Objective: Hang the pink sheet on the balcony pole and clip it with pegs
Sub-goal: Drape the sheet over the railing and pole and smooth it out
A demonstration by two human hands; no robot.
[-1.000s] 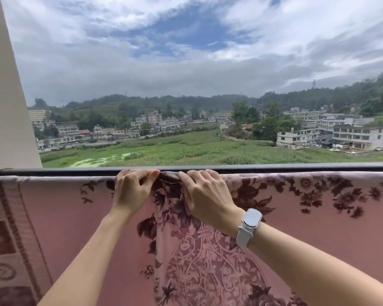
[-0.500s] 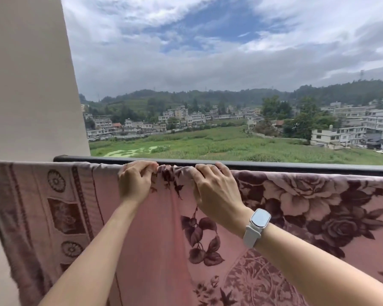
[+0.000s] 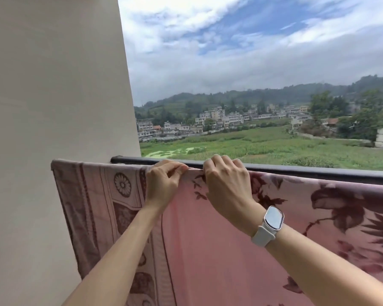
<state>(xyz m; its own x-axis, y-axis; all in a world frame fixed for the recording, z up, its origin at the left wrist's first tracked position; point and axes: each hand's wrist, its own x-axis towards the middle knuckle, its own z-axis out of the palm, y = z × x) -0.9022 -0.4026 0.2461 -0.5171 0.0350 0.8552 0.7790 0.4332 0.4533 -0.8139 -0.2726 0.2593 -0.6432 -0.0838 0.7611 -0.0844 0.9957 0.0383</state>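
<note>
The pink sheet [image 3: 219, 239], printed with dark maroon flowers and a patterned border, hangs over a line in front of the dark balcony pole [image 3: 296, 171]. My left hand [image 3: 164, 182] pinches the sheet's top edge just right of the border. My right hand [image 3: 228, 186], with a white watch on its wrist, grips the same edge close beside it. The sheet's left end reaches past the pole's end, in front of the wall. No pegs are in view.
A cream wall [image 3: 53, 107] fills the left side, and the pole ends against it. Beyond the pole lie green fields, houses, hills and a cloudy sky. The sheet runs on past the right frame edge.
Both hands have slid left along the sheet's top edge towards the wall. The view has turned left, so the wall and the sheet's border now show more.
</note>
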